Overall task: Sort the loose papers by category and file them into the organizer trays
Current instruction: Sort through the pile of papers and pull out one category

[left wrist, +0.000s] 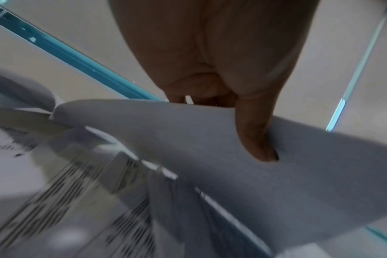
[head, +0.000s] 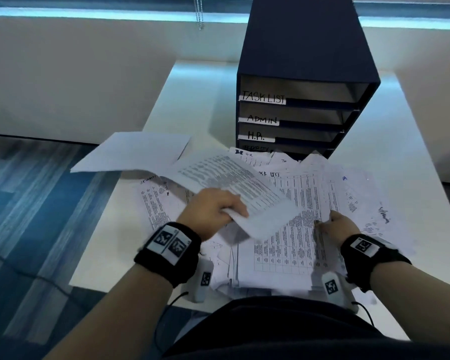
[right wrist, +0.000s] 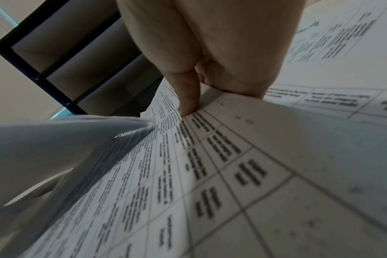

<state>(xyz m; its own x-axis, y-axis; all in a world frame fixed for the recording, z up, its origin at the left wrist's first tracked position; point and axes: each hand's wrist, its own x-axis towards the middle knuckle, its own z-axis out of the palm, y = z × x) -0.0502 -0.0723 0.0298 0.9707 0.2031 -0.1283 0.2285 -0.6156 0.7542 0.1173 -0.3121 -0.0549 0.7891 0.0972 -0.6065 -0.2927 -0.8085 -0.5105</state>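
A heap of loose printed papers covers the near half of the white table. My left hand pinches a printed sheet by its near corner and holds it lifted above the heap; the thumb presses its blank underside. My right hand pinches the right edge of a table-printed sheet on the heap, with the thumb on the sheet's printed face. The dark blue organizer stands behind the heap, its trays labelled TASK LIST, ADMIN and H.R.
A blank sheet hangs over the table's left edge. The organizer's open trays face me, and its lowest label is partly hidden by papers. Blue striped carpet lies to the left, and low white walls flank the table.
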